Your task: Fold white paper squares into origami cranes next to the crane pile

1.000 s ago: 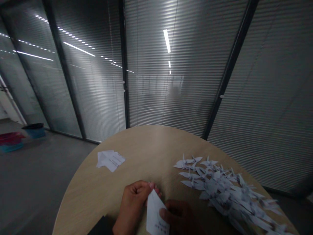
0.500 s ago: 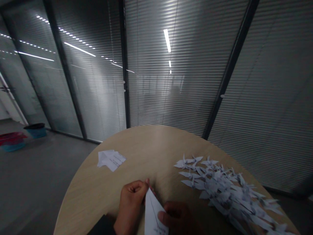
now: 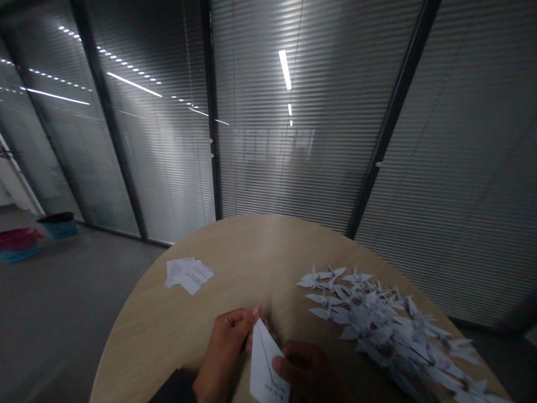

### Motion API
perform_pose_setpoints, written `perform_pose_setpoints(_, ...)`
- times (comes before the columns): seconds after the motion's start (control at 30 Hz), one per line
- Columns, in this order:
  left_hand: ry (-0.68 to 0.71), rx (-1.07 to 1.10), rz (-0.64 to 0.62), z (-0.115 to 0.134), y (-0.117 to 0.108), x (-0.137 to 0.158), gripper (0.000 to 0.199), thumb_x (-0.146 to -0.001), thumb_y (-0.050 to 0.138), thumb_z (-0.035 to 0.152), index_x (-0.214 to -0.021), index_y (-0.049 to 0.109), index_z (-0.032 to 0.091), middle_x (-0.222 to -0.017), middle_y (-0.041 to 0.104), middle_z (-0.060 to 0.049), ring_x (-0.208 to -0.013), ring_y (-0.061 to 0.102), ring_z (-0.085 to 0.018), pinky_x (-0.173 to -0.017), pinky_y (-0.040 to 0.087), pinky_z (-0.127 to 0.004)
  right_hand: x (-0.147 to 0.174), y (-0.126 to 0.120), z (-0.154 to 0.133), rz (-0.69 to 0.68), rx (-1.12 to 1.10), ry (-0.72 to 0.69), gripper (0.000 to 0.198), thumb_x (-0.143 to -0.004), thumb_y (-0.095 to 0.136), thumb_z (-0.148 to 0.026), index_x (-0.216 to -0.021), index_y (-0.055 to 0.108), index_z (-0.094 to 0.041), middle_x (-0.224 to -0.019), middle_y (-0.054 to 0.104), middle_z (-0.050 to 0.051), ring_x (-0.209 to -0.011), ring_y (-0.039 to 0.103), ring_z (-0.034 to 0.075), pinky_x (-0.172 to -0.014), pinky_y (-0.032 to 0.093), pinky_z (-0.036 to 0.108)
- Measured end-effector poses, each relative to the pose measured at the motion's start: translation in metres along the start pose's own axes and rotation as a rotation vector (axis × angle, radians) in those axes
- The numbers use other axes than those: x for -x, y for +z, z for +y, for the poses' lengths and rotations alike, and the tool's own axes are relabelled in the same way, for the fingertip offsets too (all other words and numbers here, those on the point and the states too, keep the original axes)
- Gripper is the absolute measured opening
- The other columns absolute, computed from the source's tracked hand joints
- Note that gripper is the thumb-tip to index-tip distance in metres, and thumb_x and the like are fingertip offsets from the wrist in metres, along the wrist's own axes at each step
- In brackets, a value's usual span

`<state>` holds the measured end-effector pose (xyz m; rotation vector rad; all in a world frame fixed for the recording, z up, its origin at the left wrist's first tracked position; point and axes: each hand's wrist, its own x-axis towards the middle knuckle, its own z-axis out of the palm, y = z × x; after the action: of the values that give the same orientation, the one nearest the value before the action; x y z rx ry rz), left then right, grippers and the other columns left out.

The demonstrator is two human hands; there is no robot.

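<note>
A folded sheet of white paper (image 3: 265, 366), with printed characters near its lower end and a crease line down it, is held between my hands over the near part of the table. My left hand (image 3: 230, 340) pinches the pointed upper tip, thumb and fingers closed. At the paper's right edge my right hand (image 3: 304, 366) grips with its thumb on top; its other fingers are in shadow. To the right lies a large heap of folded paper cranes (image 3: 377, 324). A few flat printed paper sheets (image 3: 191, 274) overlap on the table's left side.
The round wooden table (image 3: 268, 240) has its curved far edge close to a glass partition with blinds (image 3: 289, 179). Two bins stand on the floor at the left, a blue bin with a dark liner (image 3: 61, 226) and a blue bin with a red liner (image 3: 19, 246).
Both hands and the paper have shifted very slightly, and more of the printed lower end shows. My view has moved a little. The cranes and flat sheets lie as before.
</note>
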<state>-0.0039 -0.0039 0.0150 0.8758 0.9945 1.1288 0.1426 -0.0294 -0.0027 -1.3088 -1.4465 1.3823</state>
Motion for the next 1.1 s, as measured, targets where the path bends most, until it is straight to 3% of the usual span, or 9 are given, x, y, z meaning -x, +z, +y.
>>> perform_pose_setpoints(0.17,-0.024,0.042,-0.063,-0.003,0.002,0.0,0.036,-0.048,0.082,0.044,-0.056,0.068,0.012,-0.055,0.069,-0.006,-0.05,0.061,-0.015,-0.052,0.044,-0.025,0.003,-0.001,-0.011,0.016,0.035,-0.003,0.043,-0.056,0.057,-0.059,-0.048,0.043,-0.019,-0.05,0.04,-0.004,-0.051,0.036,0.01,-0.05,0.028,0.024)
perform_pose_setpoints(0.4,0.0,0.014,0.036,0.003,0.006,0.007,0.039,-0.048,0.081,0.047,-0.05,0.064,0.012,-0.046,0.065,-0.003,-0.038,0.053,-0.01,-0.042,0.037,-0.021,0.003,0.0,-0.015,-0.049,-0.034,0.016,0.046,-0.054,0.061,-0.061,-0.047,0.044,-0.018,-0.049,0.038,-0.005,-0.049,0.033,0.009,-0.05,0.028,0.023)
perform_pose_setpoints(0.7,0.031,0.004,0.05,0.003,0.007,0.01,0.041,-0.05,0.079,0.049,-0.047,0.063,0.011,-0.04,0.059,-0.001,-0.034,0.047,-0.008,-0.039,0.033,-0.02,0.003,-0.002,-0.014,-0.084,-0.005,-0.015,0.049,-0.057,0.059,-0.062,-0.044,0.048,-0.017,-0.046,0.037,-0.004,-0.047,0.034,0.008,-0.048,0.029,0.023)
perform_pose_setpoints(0.97,-0.037,0.034,-0.007,0.001,0.005,0.004,0.041,-0.058,0.073,0.052,-0.052,0.066,0.012,-0.045,0.063,-0.003,-0.041,0.056,-0.014,-0.042,0.038,-0.023,-0.002,0.0,0.005,-0.004,0.062,0.031,0.046,-0.054,0.059,-0.061,-0.043,0.053,-0.017,-0.043,0.04,-0.003,-0.045,0.037,0.01,-0.046,0.028,0.024)
perform_pose_setpoints(1.1,0.013,0.048,0.013,-0.001,0.002,0.001,0.037,-0.056,0.076,0.048,-0.053,0.065,0.013,-0.046,0.064,-0.003,-0.041,0.056,-0.013,-0.044,0.039,-0.023,-0.002,0.0,0.006,-0.03,0.056,0.039,0.045,-0.055,0.059,-0.059,-0.044,0.054,-0.016,-0.045,0.042,-0.003,-0.044,0.036,0.01,-0.047,0.027,0.024)
